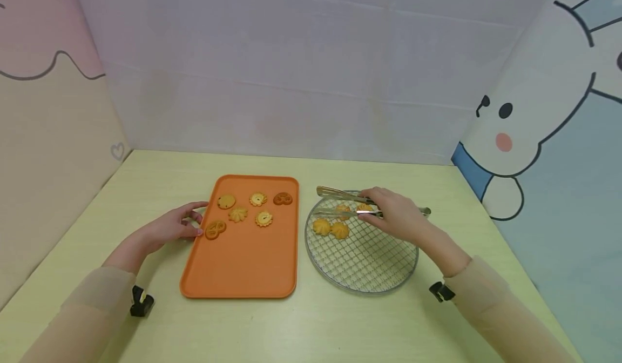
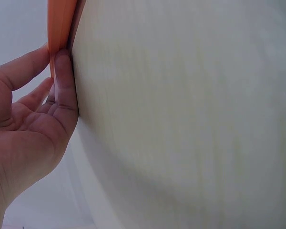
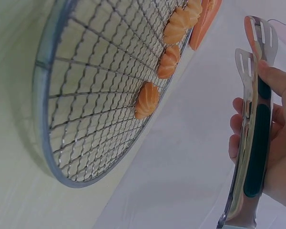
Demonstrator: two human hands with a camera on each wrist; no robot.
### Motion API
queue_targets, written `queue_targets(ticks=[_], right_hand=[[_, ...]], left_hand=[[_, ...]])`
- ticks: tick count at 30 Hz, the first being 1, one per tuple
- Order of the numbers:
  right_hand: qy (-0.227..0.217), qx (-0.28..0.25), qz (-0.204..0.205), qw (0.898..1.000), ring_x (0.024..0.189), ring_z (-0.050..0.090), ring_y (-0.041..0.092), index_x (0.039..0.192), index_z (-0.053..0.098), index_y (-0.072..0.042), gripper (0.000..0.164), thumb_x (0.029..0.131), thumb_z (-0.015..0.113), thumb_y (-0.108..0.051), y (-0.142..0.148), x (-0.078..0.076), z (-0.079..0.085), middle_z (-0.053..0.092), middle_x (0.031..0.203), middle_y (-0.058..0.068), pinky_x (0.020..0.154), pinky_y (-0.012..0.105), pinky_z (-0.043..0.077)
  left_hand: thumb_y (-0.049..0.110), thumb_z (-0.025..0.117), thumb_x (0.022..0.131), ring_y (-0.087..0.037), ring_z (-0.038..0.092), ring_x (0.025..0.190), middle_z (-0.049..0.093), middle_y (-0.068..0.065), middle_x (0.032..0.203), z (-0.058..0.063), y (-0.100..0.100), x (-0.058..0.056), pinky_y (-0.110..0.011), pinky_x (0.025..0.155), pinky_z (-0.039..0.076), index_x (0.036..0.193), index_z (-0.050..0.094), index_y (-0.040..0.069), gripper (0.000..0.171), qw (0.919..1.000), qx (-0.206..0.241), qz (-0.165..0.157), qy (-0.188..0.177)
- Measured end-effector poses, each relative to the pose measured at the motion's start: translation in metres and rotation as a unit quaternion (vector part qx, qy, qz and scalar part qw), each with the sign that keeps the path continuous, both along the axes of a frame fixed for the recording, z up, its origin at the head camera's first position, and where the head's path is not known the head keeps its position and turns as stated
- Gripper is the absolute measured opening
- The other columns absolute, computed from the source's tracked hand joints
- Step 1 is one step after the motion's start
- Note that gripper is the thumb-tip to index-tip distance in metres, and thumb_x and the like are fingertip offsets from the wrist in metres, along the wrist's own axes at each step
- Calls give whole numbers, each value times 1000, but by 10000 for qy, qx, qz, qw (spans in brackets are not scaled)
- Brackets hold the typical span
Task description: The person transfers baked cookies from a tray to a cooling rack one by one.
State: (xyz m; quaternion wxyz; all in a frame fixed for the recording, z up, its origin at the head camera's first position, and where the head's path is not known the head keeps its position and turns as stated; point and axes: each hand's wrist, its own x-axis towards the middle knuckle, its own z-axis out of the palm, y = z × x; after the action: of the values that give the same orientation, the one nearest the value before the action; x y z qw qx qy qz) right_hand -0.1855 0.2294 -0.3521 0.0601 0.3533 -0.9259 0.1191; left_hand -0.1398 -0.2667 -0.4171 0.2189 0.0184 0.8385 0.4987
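From the head view, here's the left hand (image 1: pixel 167 227) at the orange tray (image 1: pixel 238 268), fingers and thumb pinching its left edge. Six cookies (image 1: pixel 264 219) sit in the tray's far half on the counter (image 1: pixel 311 330). Over to the right — the right hand (image 1: pixel 399 214) grips metal tongs (image 1: pixel 349 196) above the round wire rack (image 1: pixel 364 268), the two slotted heads pointing toward the tray. Four swirled cookies (image 1: pixel 321 226) lie on the rack's far left part.

Now the left wrist view: the tray's edge runs between the fingers, close to the counter — the inner grip is partly hidden.

And the right wrist view: the tongs stand well apart from the rack, thumb along one arm, fingers curled behind the other, heads slightly parted. One head shows an orange patch, perhaps a reflection.
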Motion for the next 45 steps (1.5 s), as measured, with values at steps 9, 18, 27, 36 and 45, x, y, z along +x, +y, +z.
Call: queue_targets(ticks=[9,18,27,36,45], right_hand=[[105,-94,103,9998,101,63,23,126,55,-11,47,88,66,-36,-17,-8,2,62,117,6,75,42,52],[63,-193,283,9994,106,60,24,127,55,-12,46,89,64,-37,-36,-20,5,61,121,6,81,43,50],[85,-121,438,9989,96,63,22,126,57,-15,44,89,64,-37,-52,-30,4,63,118,5,70,39,51],[152,211,332,9991,90,63,20,127,56,-18,45,89,63,-40,-65,-41,-2,63,119,3,61,34,48],[141,480,413,9979,92,63,22,129,56,-15,47,89,62,-40,-76,-55,-13,62,119,5,64,35,49]], left_hand=[[7,61,88,-21,50,91,40,-18,116,1,0,0,-27,75,47,149,17,3,75,10000,-58,-12,-6],[8,62,88,-20,49,89,40,-18,116,1,-1,1,-27,73,45,149,17,4,75,10000,-40,-4,21],[9,62,88,-21,50,91,39,-18,117,5,-1,4,-26,75,48,149,17,3,76,10000,-53,-24,40],[9,62,88,-20,49,90,39,-18,116,4,-2,4,-26,74,46,149,17,3,76,10000,-29,-48,36],[10,63,88,-17,48,85,39,-17,113,2,-2,2,-25,71,44,149,18,3,76,9999,-39,-68,80]])
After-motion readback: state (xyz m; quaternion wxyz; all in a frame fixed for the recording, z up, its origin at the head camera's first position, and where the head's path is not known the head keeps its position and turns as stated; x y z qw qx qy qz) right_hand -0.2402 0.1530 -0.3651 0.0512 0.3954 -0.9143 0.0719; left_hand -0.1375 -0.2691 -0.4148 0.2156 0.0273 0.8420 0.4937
